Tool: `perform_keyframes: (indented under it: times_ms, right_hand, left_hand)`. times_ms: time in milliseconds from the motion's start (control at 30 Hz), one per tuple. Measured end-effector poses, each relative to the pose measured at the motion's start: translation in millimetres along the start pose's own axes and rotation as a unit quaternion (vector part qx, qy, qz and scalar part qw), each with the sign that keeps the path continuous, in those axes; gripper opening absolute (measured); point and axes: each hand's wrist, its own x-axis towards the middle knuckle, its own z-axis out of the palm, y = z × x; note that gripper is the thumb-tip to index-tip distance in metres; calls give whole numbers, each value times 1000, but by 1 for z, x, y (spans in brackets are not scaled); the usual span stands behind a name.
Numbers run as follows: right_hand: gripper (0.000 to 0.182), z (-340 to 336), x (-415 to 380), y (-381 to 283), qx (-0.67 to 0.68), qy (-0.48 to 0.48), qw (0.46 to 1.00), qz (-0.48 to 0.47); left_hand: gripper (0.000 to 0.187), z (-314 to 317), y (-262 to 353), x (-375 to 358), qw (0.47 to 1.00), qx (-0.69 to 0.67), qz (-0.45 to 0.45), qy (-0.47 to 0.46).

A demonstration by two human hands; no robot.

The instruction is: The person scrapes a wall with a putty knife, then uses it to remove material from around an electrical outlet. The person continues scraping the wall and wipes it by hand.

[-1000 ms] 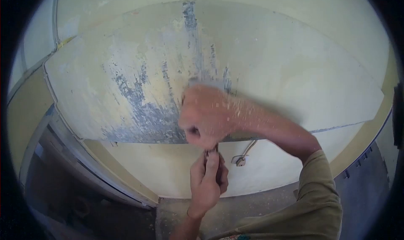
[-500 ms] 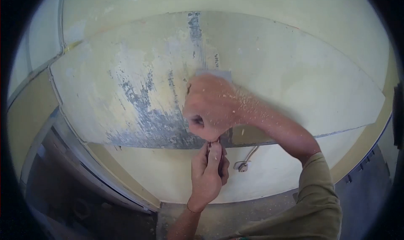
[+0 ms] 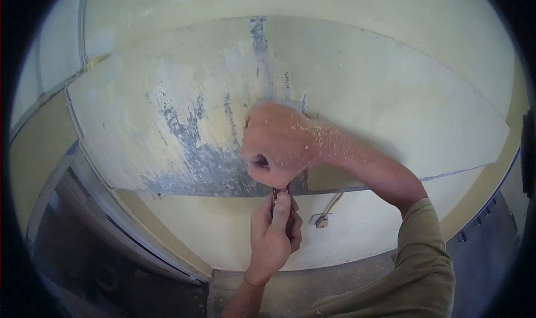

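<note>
A paint scraper with a wide flat metal blade lies against the wall panel, which carries pale, partly stripped paint. Wrapped round the scraper just below the blade is my right hand, closed in a fist and dusted with pale flakes. Directly beneath it, my left hand grips the lower end of the dark reddish handle, thumb on top. Most of the handle between blade and lower end is hidden by my right hand. Grey bare patches show left of my hands.
A wall socket with a cable sits below the panel, right of my left hand. At lower left is a door frame with a dark opening. Pale debris dots the floor.
Both hands and the scraper have moved slightly down and left. A dark scraped streak now shows on the panel beside the blade's right corner.
</note>
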Motion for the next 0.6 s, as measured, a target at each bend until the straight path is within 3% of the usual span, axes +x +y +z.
perform_keyframes:
  times_ms: [133,333,500,600]
  right_hand:
    - [20,0,-2,-6,-27,-20,999,19]
    - [20,-4,5,3,-4,31,1000,-6]
    - [17,10,-6,-2,-37,11,999,1]
    - [17,-27,17,3,-94,-38,994,40]
  left_hand:
    - [35,0,-2,-9,1000,-10,4,-4]
    - [35,3,4,2,1000,9,27,9]
    - [35,6,-10,-1,999,11,18,35]
    - [34,3,14,20,998,12,59,3]
